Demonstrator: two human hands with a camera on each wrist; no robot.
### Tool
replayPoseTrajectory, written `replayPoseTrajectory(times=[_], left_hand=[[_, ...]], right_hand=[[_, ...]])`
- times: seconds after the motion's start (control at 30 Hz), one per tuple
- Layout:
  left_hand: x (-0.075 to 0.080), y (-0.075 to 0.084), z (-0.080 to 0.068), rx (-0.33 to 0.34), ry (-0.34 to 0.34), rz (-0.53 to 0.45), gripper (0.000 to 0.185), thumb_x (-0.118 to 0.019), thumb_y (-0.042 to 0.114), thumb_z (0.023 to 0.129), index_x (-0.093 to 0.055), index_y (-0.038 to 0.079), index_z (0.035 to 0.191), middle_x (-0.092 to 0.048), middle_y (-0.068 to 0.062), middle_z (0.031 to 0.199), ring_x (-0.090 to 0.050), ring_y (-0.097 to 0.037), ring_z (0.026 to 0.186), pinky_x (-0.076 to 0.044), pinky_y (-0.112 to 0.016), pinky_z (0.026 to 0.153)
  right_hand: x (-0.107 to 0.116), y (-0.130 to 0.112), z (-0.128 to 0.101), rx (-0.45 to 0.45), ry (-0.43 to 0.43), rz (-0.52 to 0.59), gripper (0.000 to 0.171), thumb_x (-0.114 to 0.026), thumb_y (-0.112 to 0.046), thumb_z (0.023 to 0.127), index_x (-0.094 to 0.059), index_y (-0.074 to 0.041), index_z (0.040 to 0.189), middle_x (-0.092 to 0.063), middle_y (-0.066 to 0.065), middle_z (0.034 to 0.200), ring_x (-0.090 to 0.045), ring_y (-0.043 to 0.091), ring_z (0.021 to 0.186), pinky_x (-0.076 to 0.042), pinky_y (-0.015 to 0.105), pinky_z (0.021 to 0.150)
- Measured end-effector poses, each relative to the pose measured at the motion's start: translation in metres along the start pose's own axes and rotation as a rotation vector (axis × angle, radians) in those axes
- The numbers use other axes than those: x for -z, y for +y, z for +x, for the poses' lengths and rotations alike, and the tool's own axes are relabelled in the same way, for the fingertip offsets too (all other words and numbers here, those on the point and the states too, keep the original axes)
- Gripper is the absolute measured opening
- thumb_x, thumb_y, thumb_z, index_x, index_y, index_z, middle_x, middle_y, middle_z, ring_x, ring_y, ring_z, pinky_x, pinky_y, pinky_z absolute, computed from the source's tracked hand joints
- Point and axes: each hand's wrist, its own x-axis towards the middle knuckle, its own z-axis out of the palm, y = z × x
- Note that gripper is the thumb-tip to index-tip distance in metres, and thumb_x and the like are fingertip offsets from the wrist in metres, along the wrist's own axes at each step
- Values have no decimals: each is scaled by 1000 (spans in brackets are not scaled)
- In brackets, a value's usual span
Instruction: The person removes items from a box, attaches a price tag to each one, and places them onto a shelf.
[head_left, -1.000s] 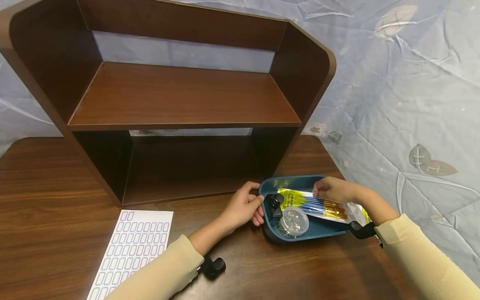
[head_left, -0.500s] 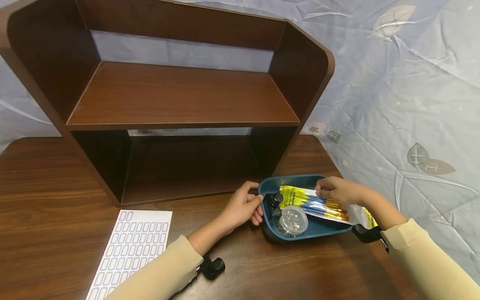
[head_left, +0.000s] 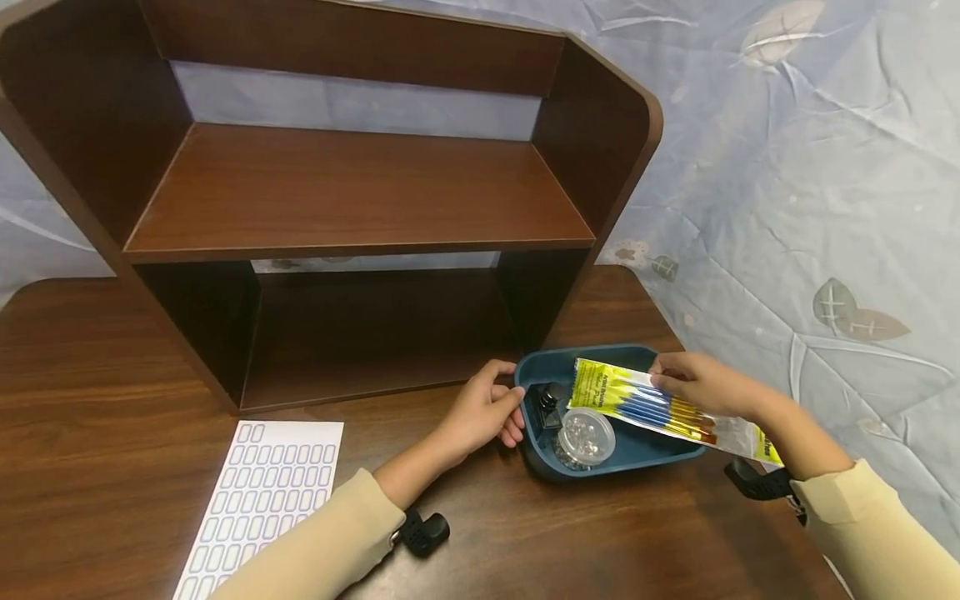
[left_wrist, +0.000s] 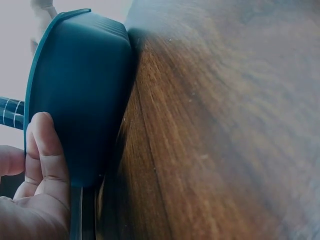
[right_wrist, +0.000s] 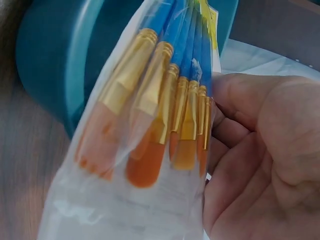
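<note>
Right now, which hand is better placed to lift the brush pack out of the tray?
Right. The right hand already grips the brush pack above the tray; the left hand is holding the tray's rim.

A brown shelf unit [head_left: 337, 200] stands behind a label sheet [head_left: 262, 500]

A dark brown wood-grain tabletop [head_left: 112, 375] carries a dark brown two-tier wooden shelf unit [head_left: 352, 200] at its back. In front of the unit, to the left, lies a white sheet of blue-outlined labels [head_left: 262, 500]. A teal oval plastic tray [head_left: 637, 450] sits at the right, just beside the unit.
</note>
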Motion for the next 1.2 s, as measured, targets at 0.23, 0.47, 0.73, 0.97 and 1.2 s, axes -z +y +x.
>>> replayPoseTrajectory(times=[0.23, 0.47, 0.73, 0.97, 1.2], left_hand=[[0, 0, 0, 4, 1, -6, 40, -48, 8, 101, -36, -2, 137, -60, -15, 69, -60, -14, 50, -56, -29, 49], [0, 0, 0, 5, 11, -10, 39, -49, 9, 100, -37, -2, 136, -59, -12, 68, -60, -13, 49, -55, -28, 49], [2, 3, -1, -9, 22, 23, 39, -50, 8, 99, -39, -4, 135, -61, -16, 68, -59, -13, 48, -55, -28, 48], [5, 6, -4, -15, 21, 68, 37, -52, 8, 99, -42, -2, 132, -63, -21, 71, -60, -13, 50, -56, -29, 49], [9, 2, -4, -74, -8, 90, 38, -58, -2, 90, -46, -2, 126, -69, -28, 92, -64, -13, 58, -58, -35, 52]], right_hand=[[2, -4, -15, 47, 116, -31, 14, -51, -14, 101, -56, -8, 89, -45, -6, 67, -43, 1, 60, -36, 23, 53], [5, -21, -26, 65, 201, -50, 13, -50, -17, 101, -59, -12, 94, -45, -7, 67, -42, 1, 57, -36, 24, 50], [1, -59, -34, 134, 309, -91, 10, -52, -16, 100, -59, -17, 93, -46, -8, 68, -41, 0, 58, -36, 22, 50], [-13, -94, -33, 261, 322, -75, 14, -55, -9, 98, -57, -21, 93, -43, -12, 68, -38, -3, 57, -35, 18, 49], [-35, -119, -26, 265, 237, -25, 9, -52, -15, 100, -54, -23, 97, -39, -13, 69, -35, -3, 56, -37, 19, 51]])
